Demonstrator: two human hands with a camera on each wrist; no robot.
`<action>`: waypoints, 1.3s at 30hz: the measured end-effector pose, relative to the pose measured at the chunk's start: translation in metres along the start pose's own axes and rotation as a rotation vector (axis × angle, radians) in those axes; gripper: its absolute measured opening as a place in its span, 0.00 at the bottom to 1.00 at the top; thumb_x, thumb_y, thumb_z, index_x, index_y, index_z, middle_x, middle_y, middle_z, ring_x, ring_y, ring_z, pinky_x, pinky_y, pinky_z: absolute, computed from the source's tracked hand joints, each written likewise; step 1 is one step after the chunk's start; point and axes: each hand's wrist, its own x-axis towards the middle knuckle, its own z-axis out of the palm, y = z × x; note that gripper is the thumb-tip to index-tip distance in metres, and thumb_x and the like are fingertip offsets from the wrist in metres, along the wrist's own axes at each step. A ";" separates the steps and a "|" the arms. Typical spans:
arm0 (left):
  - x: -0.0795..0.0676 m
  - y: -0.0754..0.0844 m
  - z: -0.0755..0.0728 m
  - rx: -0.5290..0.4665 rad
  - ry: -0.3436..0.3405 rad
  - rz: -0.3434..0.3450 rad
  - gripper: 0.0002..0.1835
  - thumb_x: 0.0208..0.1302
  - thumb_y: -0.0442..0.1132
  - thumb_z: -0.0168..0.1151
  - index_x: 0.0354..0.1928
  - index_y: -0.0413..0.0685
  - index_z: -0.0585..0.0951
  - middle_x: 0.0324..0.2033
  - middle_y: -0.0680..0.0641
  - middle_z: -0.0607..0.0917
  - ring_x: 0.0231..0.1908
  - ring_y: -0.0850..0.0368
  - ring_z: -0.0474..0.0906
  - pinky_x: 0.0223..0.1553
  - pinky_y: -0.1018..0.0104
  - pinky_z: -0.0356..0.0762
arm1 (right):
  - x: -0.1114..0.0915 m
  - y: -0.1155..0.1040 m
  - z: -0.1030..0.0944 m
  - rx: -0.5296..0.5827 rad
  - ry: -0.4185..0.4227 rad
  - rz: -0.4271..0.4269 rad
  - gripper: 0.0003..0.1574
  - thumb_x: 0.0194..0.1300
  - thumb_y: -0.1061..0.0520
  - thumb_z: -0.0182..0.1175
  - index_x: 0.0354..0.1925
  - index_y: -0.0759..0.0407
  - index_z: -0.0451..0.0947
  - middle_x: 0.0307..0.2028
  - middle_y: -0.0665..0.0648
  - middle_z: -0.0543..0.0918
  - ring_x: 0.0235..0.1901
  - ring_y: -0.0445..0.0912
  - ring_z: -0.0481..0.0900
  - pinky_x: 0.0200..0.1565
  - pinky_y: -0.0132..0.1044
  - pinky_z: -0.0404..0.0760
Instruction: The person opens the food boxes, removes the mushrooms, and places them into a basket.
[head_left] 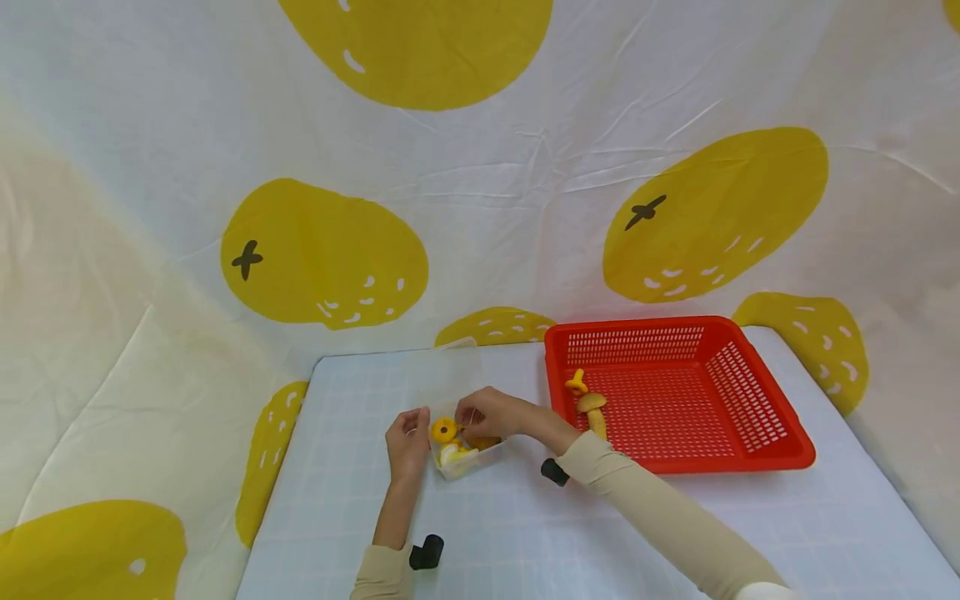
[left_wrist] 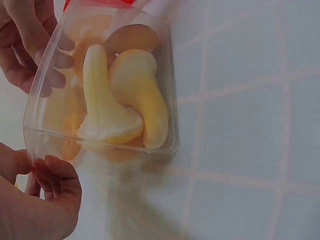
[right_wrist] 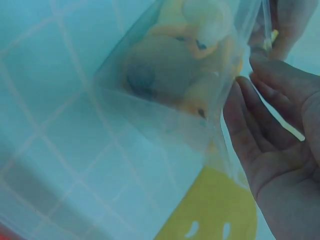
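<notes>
A clear plastic container (head_left: 459, 475) stands on the table, holding several yellow and orange toy mushrooms (left_wrist: 112, 107). At its left side, my left hand (head_left: 408, 446) pinches the rim near a corner between thumb and fingers, as the left wrist view shows. My right hand (head_left: 491, 414) reaches over the container from the right, with bent fingers pointing down among the mushrooms. In the right wrist view, the right thumb and fingertips (right_wrist: 240, 85) come close together at the rim beside something orange; whether they grip it cannot be made out.
To the right stands a red plastic basket (head_left: 798, 454) with a small yellow toy mushroom (head_left: 577, 383) and a larger tan one (head_left: 592, 404) at its left side. A clear flap (head_left: 450, 367), seemingly the lid, lies behind the container. A patterned cloth (head_left: 517, 225) hangs behind the table.
</notes>
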 end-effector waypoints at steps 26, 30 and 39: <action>-0.002 0.001 -0.001 0.008 0.008 0.015 0.17 0.76 0.42 0.62 0.50 0.31 0.81 0.39 0.41 0.82 0.22 0.61 0.69 0.23 0.75 0.71 | -0.004 -0.001 0.006 -0.033 -0.134 0.070 0.11 0.71 0.63 0.64 0.51 0.62 0.86 0.42 0.52 0.86 0.36 0.41 0.76 0.46 0.27 0.79; -0.002 0.000 -0.001 0.006 0.013 0.014 0.16 0.76 0.42 0.61 0.50 0.31 0.81 0.38 0.41 0.81 0.21 0.62 0.69 0.22 0.75 0.71 | -0.009 0.000 0.000 -0.013 -0.124 0.039 0.10 0.72 0.63 0.63 0.50 0.61 0.85 0.42 0.52 0.86 0.37 0.40 0.76 0.46 0.27 0.79; -0.005 0.002 0.000 0.042 0.015 0.018 0.17 0.76 0.41 0.61 0.51 0.31 0.80 0.41 0.39 0.82 0.24 0.60 0.71 0.23 0.74 0.72 | -0.024 0.007 -0.016 0.039 -0.031 -0.008 0.09 0.73 0.61 0.63 0.50 0.59 0.83 0.42 0.49 0.84 0.41 0.40 0.78 0.50 0.31 0.81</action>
